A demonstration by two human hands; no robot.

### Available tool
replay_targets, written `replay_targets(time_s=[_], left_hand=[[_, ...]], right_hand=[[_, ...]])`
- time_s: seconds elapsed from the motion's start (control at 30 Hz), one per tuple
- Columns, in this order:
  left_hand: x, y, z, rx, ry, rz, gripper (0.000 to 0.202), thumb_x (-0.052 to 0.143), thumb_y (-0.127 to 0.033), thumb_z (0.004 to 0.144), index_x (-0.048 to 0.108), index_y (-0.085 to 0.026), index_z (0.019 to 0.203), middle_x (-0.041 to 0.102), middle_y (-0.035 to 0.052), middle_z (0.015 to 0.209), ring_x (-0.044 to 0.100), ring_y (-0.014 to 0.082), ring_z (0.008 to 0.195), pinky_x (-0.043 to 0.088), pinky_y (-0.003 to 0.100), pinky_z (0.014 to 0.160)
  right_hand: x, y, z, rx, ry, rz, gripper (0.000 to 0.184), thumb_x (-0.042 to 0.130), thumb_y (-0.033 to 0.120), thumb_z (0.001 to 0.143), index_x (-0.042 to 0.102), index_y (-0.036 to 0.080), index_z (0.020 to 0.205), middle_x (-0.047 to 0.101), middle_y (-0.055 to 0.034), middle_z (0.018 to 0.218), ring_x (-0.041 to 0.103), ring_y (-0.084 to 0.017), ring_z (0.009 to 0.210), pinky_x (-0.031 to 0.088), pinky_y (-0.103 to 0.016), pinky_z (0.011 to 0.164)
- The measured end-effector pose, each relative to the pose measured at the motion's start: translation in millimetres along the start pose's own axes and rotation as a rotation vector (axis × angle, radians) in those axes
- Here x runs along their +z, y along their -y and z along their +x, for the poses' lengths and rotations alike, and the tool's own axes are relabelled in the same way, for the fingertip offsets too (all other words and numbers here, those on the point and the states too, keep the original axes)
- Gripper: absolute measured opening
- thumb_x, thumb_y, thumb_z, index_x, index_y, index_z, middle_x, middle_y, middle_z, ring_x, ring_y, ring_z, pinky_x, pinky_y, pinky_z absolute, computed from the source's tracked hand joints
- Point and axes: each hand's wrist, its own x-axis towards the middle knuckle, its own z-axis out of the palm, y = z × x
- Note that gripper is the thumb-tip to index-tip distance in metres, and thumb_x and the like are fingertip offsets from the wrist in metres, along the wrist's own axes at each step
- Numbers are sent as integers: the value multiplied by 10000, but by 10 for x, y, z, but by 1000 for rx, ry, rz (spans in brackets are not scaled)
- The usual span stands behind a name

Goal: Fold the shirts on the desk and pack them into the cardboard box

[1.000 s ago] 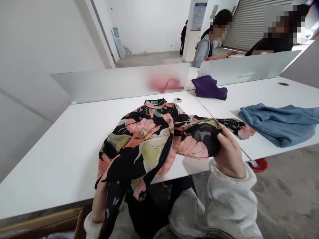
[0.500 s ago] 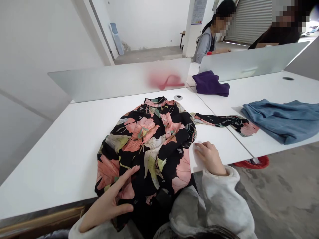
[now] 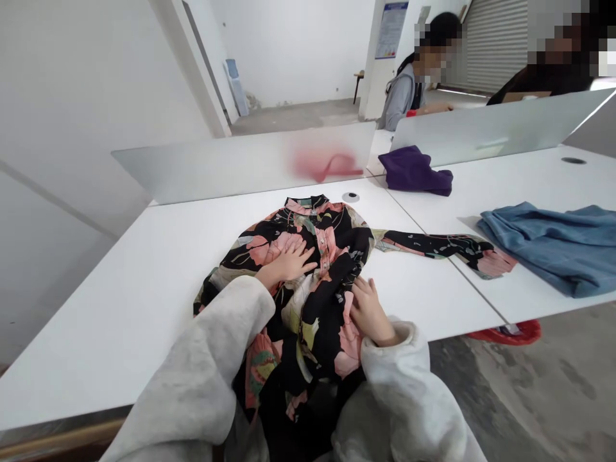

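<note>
A black floral blouse [image 3: 308, 314] with large pink flowers lies front up before me, its collar away from me and its lower part hanging over the table's near edge. One sleeve stretches out to the right and ends in a pink cuff. My left hand [image 3: 291, 264] rests flat on the blouse's chest, left of the button placket, fingers spread. My right hand [image 3: 371, 311] touches the right side of the blouse beside a bunched fold. Its fingers point forward and are apart, though the fabric edge partly covers the fingertips.
The white table [image 3: 110, 308] has a frosted divider [image 3: 240, 160] at its back. A purple cloth [image 3: 416, 172] and a blue garment [image 3: 558, 247] lie to the right. Below the edge is a red basket [image 3: 527, 332]. Two people are beyond the divider.
My left hand has moved forward from the lower left of the blouse onto its chest. The right hand has shifted left from the bare tabletop onto the blouse's side.
</note>
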Motion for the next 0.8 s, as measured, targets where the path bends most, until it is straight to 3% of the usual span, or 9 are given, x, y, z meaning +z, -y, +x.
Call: replay_targets(time_s=[0.07,0.17,0.3,0.37,0.43,0.5,0.57,0.67,0.8], left_hand=[[99,79,61,-10,-29,22,373,569,-359,897,541,-159,1210,567,91,1210,589,222,1029,518,433,855],[131,275,116,-28,-61,50,375,566,-359,898,537,-168,1220,558,97,1232,581,223,1047,509,443,874],[110,614,205,-77,-99,83,378,514,-375,920,532,-207,1258,499,115,1353,497,260,1204,403,508,1006],[135,759,267,-96,-110,102,369,456,-359,940,535,-223,1274,472,120,1404,399,286,1310,290,545,1076],[194,869,327,-112,-121,123,380,402,-336,950,536,-223,1287,461,123,1428,313,302,1372,197,569,1105],[269,950,371,-130,-137,147,422,378,-334,946,516,-188,1316,439,143,1445,267,318,1395,155,580,1111],[339,1013,393,-151,-157,168,475,377,-363,936,487,-154,1348,403,167,1467,250,329,1402,152,571,1115],[406,1077,400,-177,-184,183,519,389,-424,921,479,-163,1362,384,156,1483,265,325,1399,174,543,1121],[420,1102,396,-185,-211,176,533,405,-461,909,493,-187,1358,391,139,1482,282,331,1392,179,540,1123]], right_hand=[[-17,31,23,42,-23,190,226,382,181,824,550,214,973,635,-95,1002,557,-254,1045,334,-549,1025],[-43,65,24,201,-130,472,151,409,260,862,492,233,985,611,-29,891,581,-185,843,480,-381,851],[-120,84,21,371,-490,593,110,513,322,835,458,227,837,532,23,766,533,-141,723,479,-291,730],[-189,57,17,430,-687,659,165,566,348,815,468,222,855,561,15,813,557,-139,770,480,-292,765],[-278,-16,-9,501,-792,757,245,607,384,798,489,220,937,613,-14,925,597,-155,862,489,-311,813],[-379,-131,-70,534,-718,837,346,620,422,795,505,226,1055,636,-46,1041,619,-177,949,503,-327,840],[-479,-258,-157,483,-484,840,504,607,447,811,459,259,1255,617,-67,1176,613,-192,1048,509,-337,873],[-613,-370,-284,339,-179,646,751,612,468,809,271,302,1457,505,-80,1372,538,-211,1199,474,-388,971],[-851,-228,-421,264,-159,407,731,626,461,796,350,274,1446,486,-96,1389,505,-252,1230,422,-445,1033]])
